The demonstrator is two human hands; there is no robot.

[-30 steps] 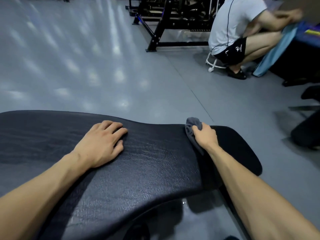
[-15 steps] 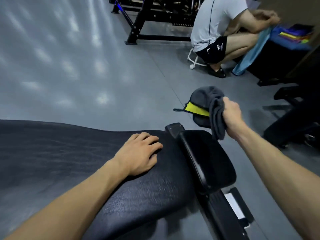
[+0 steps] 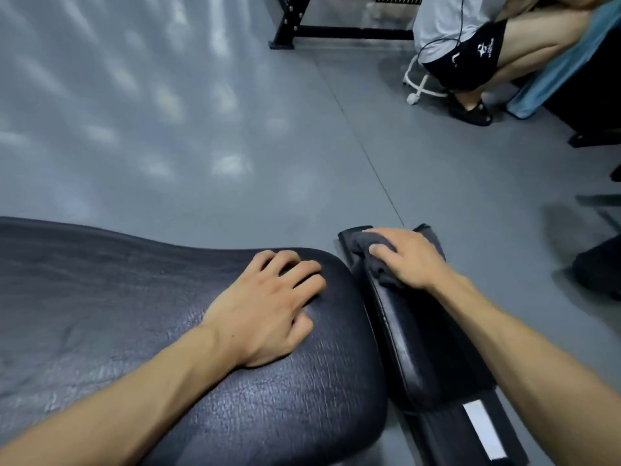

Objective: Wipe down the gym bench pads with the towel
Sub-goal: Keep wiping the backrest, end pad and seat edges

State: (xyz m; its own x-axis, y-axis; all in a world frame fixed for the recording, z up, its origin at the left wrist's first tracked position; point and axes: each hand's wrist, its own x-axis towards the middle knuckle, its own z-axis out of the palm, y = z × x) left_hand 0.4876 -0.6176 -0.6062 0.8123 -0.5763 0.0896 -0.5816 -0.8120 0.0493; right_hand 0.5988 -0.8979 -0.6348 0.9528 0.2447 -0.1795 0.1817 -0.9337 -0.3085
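Head view: left hand (image 3: 265, 307) rests flat, fingers loosely spread, on the large bench pad (image 3: 134, 314). Right hand (image 3: 408, 257) clamps the grey towel (image 3: 376, 260) at the small pad's (image 3: 413, 334) far end. That pad's long axis runs back toward the person, so the wipe likely draws nearward.

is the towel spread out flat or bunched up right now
Bunched up. The grey towel sits in a crumpled wad under the right hand, pressed onto the small pad.

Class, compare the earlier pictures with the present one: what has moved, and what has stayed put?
The right hand, which had lifted the grey towel off the bench, has come down and presses it on the small pad. The left hand stays flat on the large pad.
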